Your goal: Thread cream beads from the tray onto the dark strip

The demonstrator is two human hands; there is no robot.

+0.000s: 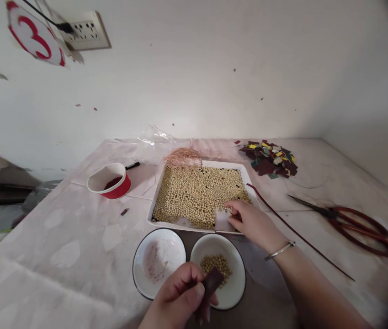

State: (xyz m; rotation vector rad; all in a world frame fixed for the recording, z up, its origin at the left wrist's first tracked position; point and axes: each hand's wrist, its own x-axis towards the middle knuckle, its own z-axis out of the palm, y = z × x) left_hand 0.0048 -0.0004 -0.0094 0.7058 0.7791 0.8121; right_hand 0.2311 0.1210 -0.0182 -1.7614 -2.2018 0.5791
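Note:
My left hand is closed around a dark brown flat strip, which sticks out past the thumb over the right bowl. My right hand, with a bangle at the wrist, reaches into the near right corner of a white tray. Its thumb and forefinger are apart, and I see nothing between them. Pale, round, bean-like beads fill most of the tray, with a few dark ones among them. The right white bowl holds a small heap of similar, darker beads. Reddish residue marks the left bowl.
Large scissors lie at the right, beside a thin dark red strip. Behind are a pile of coloured scraps and a bundle of pinkish thread. A red cup and a black marker sit at the left.

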